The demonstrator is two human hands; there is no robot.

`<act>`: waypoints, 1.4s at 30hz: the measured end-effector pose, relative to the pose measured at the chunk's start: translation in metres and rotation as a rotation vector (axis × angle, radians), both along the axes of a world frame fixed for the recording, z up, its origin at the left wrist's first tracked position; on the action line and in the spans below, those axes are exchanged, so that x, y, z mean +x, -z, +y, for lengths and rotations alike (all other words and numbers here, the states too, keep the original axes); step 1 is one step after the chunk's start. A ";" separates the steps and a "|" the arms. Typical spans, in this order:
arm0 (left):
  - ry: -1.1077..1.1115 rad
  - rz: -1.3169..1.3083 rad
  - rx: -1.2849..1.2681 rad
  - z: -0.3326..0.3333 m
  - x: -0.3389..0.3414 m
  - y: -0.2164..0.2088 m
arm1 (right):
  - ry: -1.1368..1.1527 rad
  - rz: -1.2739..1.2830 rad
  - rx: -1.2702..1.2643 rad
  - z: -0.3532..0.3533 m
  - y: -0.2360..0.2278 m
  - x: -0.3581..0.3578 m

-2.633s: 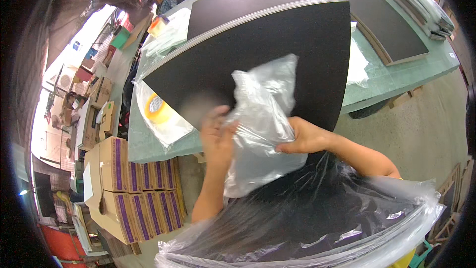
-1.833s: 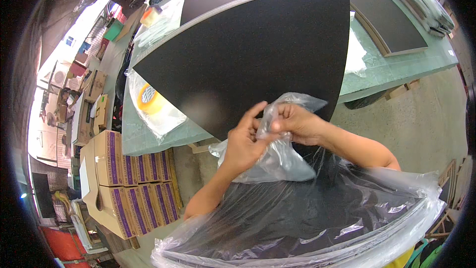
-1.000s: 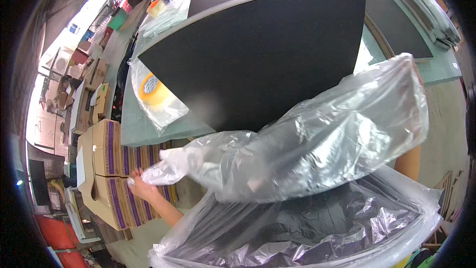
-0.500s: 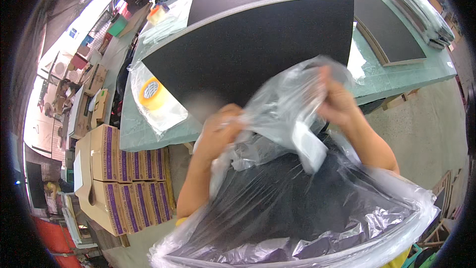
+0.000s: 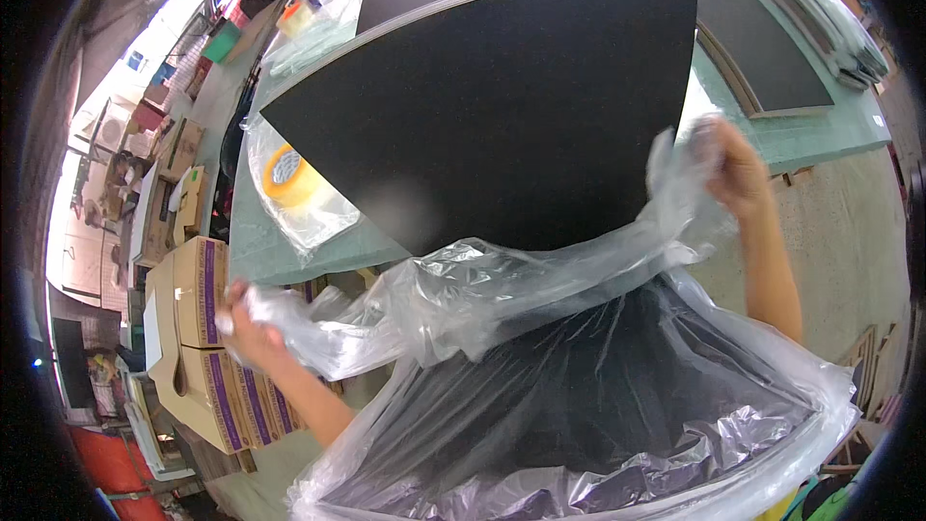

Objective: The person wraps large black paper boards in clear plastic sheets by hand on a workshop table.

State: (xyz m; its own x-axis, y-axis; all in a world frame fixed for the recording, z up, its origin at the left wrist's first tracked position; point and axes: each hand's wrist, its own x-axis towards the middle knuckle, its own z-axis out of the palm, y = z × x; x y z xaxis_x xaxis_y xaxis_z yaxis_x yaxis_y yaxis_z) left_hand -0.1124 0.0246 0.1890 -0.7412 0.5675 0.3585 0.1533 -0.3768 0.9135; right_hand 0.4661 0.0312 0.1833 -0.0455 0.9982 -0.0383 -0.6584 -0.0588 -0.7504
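Observation:
A clear plastic bag (image 5: 502, 280) is stretched wide between my two hands in front of my chest. My left hand (image 5: 249, 323) grips its left end low down, beside the cardboard boxes. My right hand (image 5: 735, 166) grips its right end higher up, near the right corner of a large black panel (image 5: 502, 106) that lies on the green table (image 5: 260, 251). Below the stretched bag, another black panel (image 5: 588, 396) sits inside crinkled clear plastic wrap (image 5: 801, 405) close to my body.
A yellow roll of tape (image 5: 287, 174) lies in a clear bag on the table's left side. More black panels (image 5: 762, 48) lie at the far right. Stacked cardboard boxes with purple stripes (image 5: 198, 338) stand on the floor at left.
My hands were close together bunching the bag half a second ago. They have since moved apart, left hand down-left and right hand up-right, pulling the bag out wide.

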 end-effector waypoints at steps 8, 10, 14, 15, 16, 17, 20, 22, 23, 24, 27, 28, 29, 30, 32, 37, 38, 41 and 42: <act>1.236 0.538 -0.289 0.027 0.234 -0.035 | -0.652 0.036 0.001 0.015 -0.019 -0.162; 1.297 0.509 -0.445 0.024 0.233 -0.033 | -0.557 -0.001 -0.065 0.012 -0.016 -0.157; 0.884 0.648 -0.397 0.040 0.181 0.008 | -0.386 0.273 0.034 0.016 -0.019 -0.106; 0.813 0.750 -0.375 0.043 0.153 0.002 | -0.349 0.300 0.122 0.015 -0.031 -0.098; 0.702 0.498 -0.517 0.058 0.132 0.007 | -0.226 0.250 0.144 0.013 -0.026 -0.080; 0.588 0.565 -0.569 0.063 0.109 0.000 | -0.175 0.168 0.126 0.011 -0.028 -0.070; 0.119 0.801 -0.355 0.052 0.118 -0.054 | -0.248 -0.196 0.208 0.005 -0.031 -0.074; -0.003 0.761 0.011 0.037 0.165 -0.089 | -0.256 -0.461 0.357 0.001 -0.039 -0.099; 0.209 0.827 0.241 0.027 0.182 -0.090 | -0.243 -0.543 0.417 -0.002 -0.050 -0.110; 0.541 0.900 0.260 -0.003 0.206 -0.101 | -0.254 -0.565 0.546 -0.006 -0.068 -0.124; 1.265 1.372 -0.181 -0.008 0.243 -0.041 | -0.037 -0.535 0.791 -0.009 -0.092 -0.125; 1.408 1.287 -0.319 -0.004 0.244 -0.029 | -0.013 -0.506 0.829 -0.005 -0.093 -0.120; 1.353 1.127 -0.293 -0.007 0.240 -0.025 | -0.001 -0.476 0.864 -0.003 -0.093 -0.114; 1.314 0.974 -0.262 -0.007 0.241 -0.033 | 0.030 -0.452 0.895 0.000 -0.092 -0.107; 1.213 0.743 -0.195 -0.005 0.245 -0.051 | -0.114 -0.768 0.694 -0.015 -0.081 -0.118; 1.325 0.666 -0.369 -0.005 0.239 -0.059 | -0.255 -0.599 0.346 -0.001 -0.058 -0.122; 1.315 0.584 -0.336 -0.005 0.234 -0.061 | -0.415 -0.195 0.160 0.003 -0.064 -0.112; 1.407 0.170 -0.208 0.000 0.224 -0.066 | -0.636 -0.553 0.163 -0.015 -0.073 -0.130; 1.434 0.029 -0.240 -0.003 0.227 -0.077 | -0.818 -0.537 0.318 -0.023 -0.064 -0.137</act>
State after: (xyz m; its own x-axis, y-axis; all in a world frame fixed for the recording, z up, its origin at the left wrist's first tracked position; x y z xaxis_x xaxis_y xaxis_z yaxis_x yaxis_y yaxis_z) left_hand 0.1148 0.0217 0.2655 0.5092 0.8465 0.1555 -0.1970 -0.0612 0.9785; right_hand 0.3290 0.0079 0.2469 -0.7709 0.6369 0.0069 -0.0796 -0.0856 -0.9931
